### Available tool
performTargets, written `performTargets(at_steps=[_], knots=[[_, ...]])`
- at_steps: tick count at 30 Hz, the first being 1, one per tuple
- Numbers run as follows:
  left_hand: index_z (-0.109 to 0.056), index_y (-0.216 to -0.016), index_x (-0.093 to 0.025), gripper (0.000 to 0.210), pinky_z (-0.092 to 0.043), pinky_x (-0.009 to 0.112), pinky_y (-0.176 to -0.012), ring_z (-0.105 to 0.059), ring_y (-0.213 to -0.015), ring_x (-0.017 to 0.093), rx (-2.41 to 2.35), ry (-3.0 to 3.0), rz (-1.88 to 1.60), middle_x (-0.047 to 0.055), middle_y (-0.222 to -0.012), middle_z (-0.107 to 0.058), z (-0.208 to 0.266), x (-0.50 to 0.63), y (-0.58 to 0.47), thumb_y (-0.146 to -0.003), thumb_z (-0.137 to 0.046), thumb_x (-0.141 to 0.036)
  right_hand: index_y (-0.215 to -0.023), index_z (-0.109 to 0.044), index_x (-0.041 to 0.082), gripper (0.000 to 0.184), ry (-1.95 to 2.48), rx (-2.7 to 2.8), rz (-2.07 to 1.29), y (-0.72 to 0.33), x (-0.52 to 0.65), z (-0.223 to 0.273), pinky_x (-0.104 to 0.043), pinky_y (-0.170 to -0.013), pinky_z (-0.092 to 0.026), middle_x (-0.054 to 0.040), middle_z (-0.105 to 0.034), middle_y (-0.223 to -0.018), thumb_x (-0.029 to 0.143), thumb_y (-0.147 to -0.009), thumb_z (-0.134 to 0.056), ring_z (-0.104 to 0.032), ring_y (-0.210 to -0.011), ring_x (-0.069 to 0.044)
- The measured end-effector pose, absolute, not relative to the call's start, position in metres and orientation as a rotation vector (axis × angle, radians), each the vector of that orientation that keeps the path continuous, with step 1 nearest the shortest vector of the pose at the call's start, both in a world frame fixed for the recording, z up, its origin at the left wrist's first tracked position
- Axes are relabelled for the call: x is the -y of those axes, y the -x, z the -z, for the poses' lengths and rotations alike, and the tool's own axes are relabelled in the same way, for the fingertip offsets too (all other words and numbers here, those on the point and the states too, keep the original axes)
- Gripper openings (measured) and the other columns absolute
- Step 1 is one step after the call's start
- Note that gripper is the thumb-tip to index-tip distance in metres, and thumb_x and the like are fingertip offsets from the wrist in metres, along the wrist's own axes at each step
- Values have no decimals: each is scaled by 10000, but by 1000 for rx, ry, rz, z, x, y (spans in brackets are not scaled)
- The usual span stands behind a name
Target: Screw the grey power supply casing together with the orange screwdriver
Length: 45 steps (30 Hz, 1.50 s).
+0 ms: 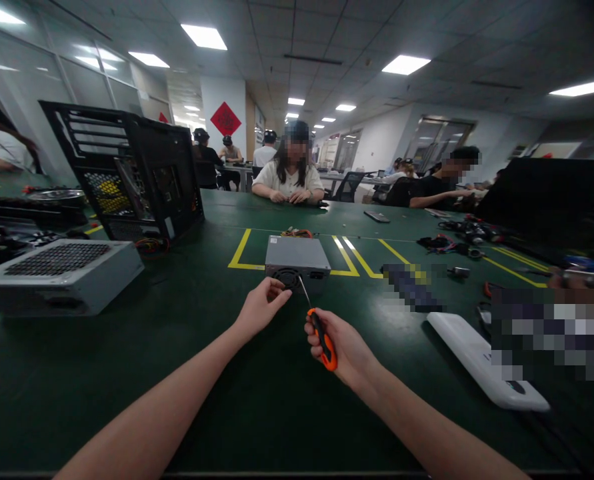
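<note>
Gripping a screwdriver (323, 340), the right hand (347, 341) has its fingers wrapped snugly round the orange and black handle, with the metal shaft pointing up and away at a grey metal box (297, 252). That slant seems to come from the box's near side facing the person. The tip is at that side, beside the round fan grille (287, 273); whether it sits in a screw is too small to tell.

The left hand (263, 305) is at the lower left of the same side, fingers curled and thumb a little apart, likely to keep the box from sliding. I cannot tell whether they pinch its edge or only rest against it.

The box lies flat on the green desk (201, 413), straight ahead and between both hands, probably for easy reach. It covers part of the near line of yellow tape (239, 250), while coloured wires (299, 233) lie behind it. Off to the left, leaving elbow room, are a larger grey box (84, 283) and an upright computer case (169, 177).
</note>
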<state>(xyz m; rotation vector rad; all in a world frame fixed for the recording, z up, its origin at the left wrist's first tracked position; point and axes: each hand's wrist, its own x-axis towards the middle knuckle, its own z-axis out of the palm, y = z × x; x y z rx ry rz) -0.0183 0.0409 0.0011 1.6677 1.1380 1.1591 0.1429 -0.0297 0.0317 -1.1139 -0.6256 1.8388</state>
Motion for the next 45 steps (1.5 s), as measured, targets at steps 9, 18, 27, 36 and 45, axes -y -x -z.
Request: performTargets(at_steps=[9, 18, 27, 36, 45], knots=[[-513, -1119, -191, 306, -246, 405, -1029, -321, -1234, 220, -1406, -2669, -1334, 81, -1288, -435, -11, -38, 24, -832, -407, -173, -758, -488, 140, 187, 1079, 418, -1773, -145, 30, -32, -131, -391, -369, 7, -484, -606, 273, -861, -407, -421, -441, -34], [-493, -1158, -191, 347, -201, 442, -1046, -246, -1290, 226, -1533, -2709, -1229, 87, -1359, -365, -4, -43, 24, -822, -409, -166, -762, -499, 133, 178, 1069, 411, -1780, -147, 23, -26, -134, -375, -372, -3, -502, -600, 270, -850, -429, -438, -434, -43], [-481, -1166, -183, 365, -216, 440, -1036, -226, -1297, 230, -1525, -2697, -1218, 93, -1371, -343, -5, -41, 24, -810, -411, -150, -747, -497, 135, 182, 1073, 417, -1774, -146, 21, -24, -131, -367, -372, -2, -500, -589, 261, -853, -421, -432, -421, -41], [-473, -1174, -180, 381, -229, 454, -1024, -237, -1291, 240, -1527, -2700, -1225, 104, -1361, -355, -3, -41, 23, -799, -413, -141, -715, -495, 132, 205, 1062, 419, -1774, -144, 19, -28, -124, -363, -371, -1, -488, -570, 253, -857, -410, -420, -410, -38], [-471, -1168, -179, 373, -220, 437, -1031, -227, -1295, 234, -1543, -2703, -1211, 94, -1372, -340, -3, -41, 24, -801, -417, -149, -746, -512, 124, 62, 1069, 440, -1736, -141, 21, -30, -115, -399, -406, -6, -514, -610, 119, -804, -491, -471, -472, -42]])
